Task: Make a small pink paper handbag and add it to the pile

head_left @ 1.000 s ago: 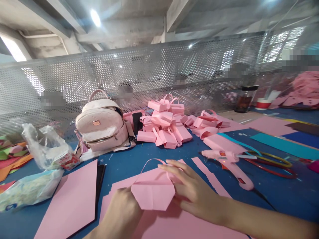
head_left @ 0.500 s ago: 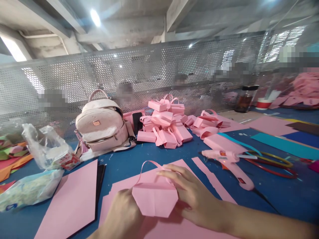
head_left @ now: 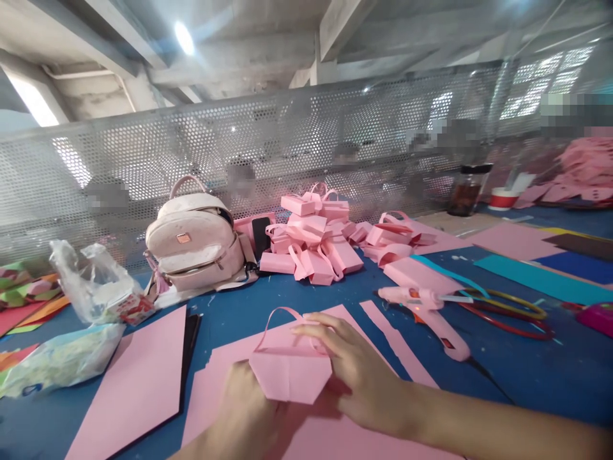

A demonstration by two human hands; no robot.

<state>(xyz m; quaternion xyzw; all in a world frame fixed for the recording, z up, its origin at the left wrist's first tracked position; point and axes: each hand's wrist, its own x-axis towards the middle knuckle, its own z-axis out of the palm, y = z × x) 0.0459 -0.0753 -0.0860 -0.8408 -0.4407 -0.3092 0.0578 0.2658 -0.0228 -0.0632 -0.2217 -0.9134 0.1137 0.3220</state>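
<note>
A folded pink paper piece [head_left: 290, 377] with a thin looped handle [head_left: 278, 314] rests on a large pink sheet [head_left: 335, 434] on the blue table. My left hand [head_left: 242, 415] grips its lower left corner. My right hand [head_left: 352, 370] lies over its right side, with the fingers pressing the top fold beside the handle.
A pale pink backpack [head_left: 194, 239] stands behind, beside a heap of finished pink paper boxes [head_left: 313, 239]. A pink glue gun [head_left: 424, 313] and coloured hoops [head_left: 507, 313] lie at right. Another pink sheet [head_left: 138, 390] and plastic bags [head_left: 90, 287] lie at left. A perforated metal screen [head_left: 287, 147] backs the table.
The paper piece has shifted a little lower and left between my hands, and its visible face has become shorter. The camera has tilted slightly.
</note>
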